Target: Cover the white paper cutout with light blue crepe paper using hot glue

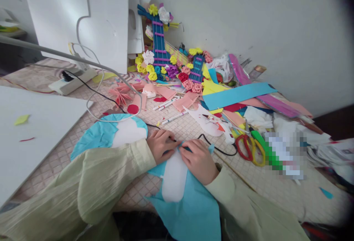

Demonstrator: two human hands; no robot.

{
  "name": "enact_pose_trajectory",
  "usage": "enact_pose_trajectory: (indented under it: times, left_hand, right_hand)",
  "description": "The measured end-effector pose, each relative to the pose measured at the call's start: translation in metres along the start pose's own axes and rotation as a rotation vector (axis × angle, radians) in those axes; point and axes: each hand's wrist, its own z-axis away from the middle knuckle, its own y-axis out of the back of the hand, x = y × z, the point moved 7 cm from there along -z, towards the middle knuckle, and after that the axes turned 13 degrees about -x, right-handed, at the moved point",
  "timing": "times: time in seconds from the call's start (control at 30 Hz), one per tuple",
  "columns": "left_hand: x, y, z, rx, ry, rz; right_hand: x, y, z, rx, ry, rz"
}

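Observation:
Blue crepe paper (199,200) lies beneath a white rounded cutout piece (174,182) at the table's front edge and hangs over toward me. At the far end of the white piece, my left hand (163,147) and my right hand (199,160) meet with fingers bent, pinching the blue paper's edge. The fingers partly hide what they press. Left of my hands is a white round shape (128,132) partly wrapped in crumpled blue paper (96,134), with my left sleeve crossing in front of it.
Red and yellow scissors (251,150), a green-handled tool (262,145) and a hot glue gun (226,130) lie right. Paper-flower-decorated guitar shapes (160,45) stand behind. A power strip (73,80) with looping cables sits left, near a white board (35,123).

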Motion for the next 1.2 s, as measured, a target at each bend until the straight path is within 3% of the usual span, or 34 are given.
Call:
enact_pose_trajectory:
  times: [0.4, 0.77, 1.03, 1.2]
  left_hand:
    - [0.002, -0.001, 0.0, -0.007, -0.074, 0.005]
    - [0.009, -0.002, -0.001, -0.023, -0.149, -0.031]
    - [0.01, -0.002, -0.001, 0.019, -0.144, -0.023]
    - [0.012, 0.0, -0.001, 0.042, -0.172, -0.024]
  right_hand:
    - [0.024, 0.002, 0.001, -0.265, -0.083, -0.091]
    - [0.03, 0.007, 0.007, -0.235, -0.071, -0.092]
    - [0.058, 0.017, 0.022, -0.276, -0.18, -0.052]
    - [0.073, 0.023, 0.032, -0.264, -0.308, -0.211]
